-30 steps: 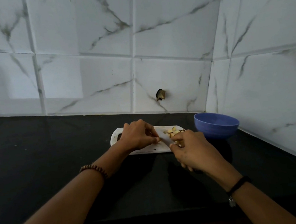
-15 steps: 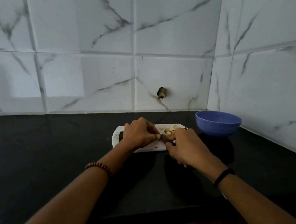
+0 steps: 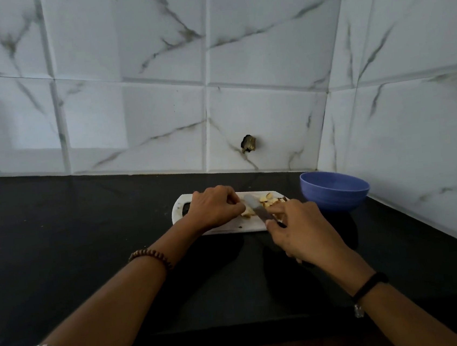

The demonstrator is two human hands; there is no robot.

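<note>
A white cutting board [image 3: 222, 228] lies on the black counter near the back wall. My left hand [image 3: 214, 206] rests on it with curled fingers, holding a pale yellow piece of food [image 3: 248, 213] down against the board. My right hand [image 3: 301, 230] grips a knife [image 3: 255, 206] by its handle, index finger stretched along the top. The blade angles up and left, lying right beside the held piece. A small heap of cut yellow pieces [image 3: 269, 200] sits on the board's far right end.
A blue bowl [image 3: 333, 190] stands right of the board in the corner. White marble-look tiled walls close off the back and right. A dark hole [image 3: 248, 144] marks the back wall. The black counter [image 3: 74, 245] stretches left and toward me.
The knife blade has come up into view, angled over the board beside the held piece. My right hand has shifted slightly right and back. My left hand stays in place.
</note>
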